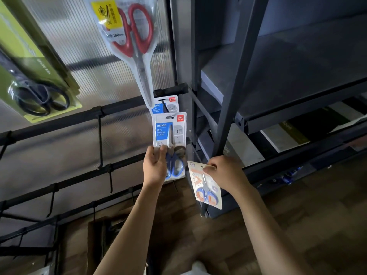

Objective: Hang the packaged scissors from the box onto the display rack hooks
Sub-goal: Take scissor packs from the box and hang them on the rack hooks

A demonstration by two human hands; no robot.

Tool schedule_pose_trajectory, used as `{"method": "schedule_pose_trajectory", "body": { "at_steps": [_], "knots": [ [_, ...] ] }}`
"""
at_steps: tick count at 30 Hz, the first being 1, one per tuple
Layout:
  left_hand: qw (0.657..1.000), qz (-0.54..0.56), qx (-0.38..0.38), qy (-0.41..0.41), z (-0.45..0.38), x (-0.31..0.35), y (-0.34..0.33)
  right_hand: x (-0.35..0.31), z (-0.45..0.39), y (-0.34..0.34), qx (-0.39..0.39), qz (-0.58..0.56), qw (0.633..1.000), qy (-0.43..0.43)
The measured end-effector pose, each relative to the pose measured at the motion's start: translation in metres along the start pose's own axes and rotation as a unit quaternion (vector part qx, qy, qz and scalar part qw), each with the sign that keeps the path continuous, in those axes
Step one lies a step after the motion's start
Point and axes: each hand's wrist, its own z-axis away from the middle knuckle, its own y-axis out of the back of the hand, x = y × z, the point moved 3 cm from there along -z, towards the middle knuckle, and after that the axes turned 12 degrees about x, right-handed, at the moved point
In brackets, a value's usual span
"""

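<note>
Green pack (29, 76): black-handled scissors, hanging at far left of the rack.
Red-handled pack (131, 42): hanging higher up, mid-rack.
Left hand (155, 167): grip pinched on the lower edge of the blue-handled pack (169, 143), held up just below another such pack on its hook (164, 106).
Right hand (226, 171): grip clamped on the top of the orange-and-blue pack (206, 187), which dangles beside the dark shelf post (234, 92).

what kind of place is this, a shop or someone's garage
Most likely a shop's stationery aisle or its stockroom. Packaged scissors, like the red-handled pack, hang from a display rack with black hooks, each hand holds another carded pair, and a dark metal shelving unit stands alongside.
</note>
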Motion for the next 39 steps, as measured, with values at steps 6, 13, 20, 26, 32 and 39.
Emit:
{"method": "schedule_pose_trajectory", "body": {
  "at_steps": [6,13,20,26,32,39],
  "knots": [
    [0.998,-0.065,0.013,0.011,-0.021,0.001,-0.015,-0.002,0.004,-0.003,-0.009,0.001,1.000,-0.004],
    [0.988,-0.152,0.017,0.024,-0.049,0.000,-0.022,-0.006,0.009,-0.005,0.012,0.006,1.000,0.011],
    [0.984,-0.167,0.017,0.059,-0.044,-0.009,-0.015,-0.008,0.013,-0.004,0.008,-0.001,1.000,0.008],
    [0.980,-0.190,0.016,0.052,-0.029,-0.017,0.004,-0.016,0.021,-0.007,0.003,-0.011,1.000,0.002],
    [0.976,-0.212,0.049,0.030,0.015,-0.020,0.051,-0.048,0.033,-0.015,0.008,-0.026,0.999,0.036],
    [0.965,-0.223,0.135,-0.011,0.062,-0.011,0.172,-0.138,0.059,-0.035,0.030,-0.045,0.992,0.116]
  ]
}}
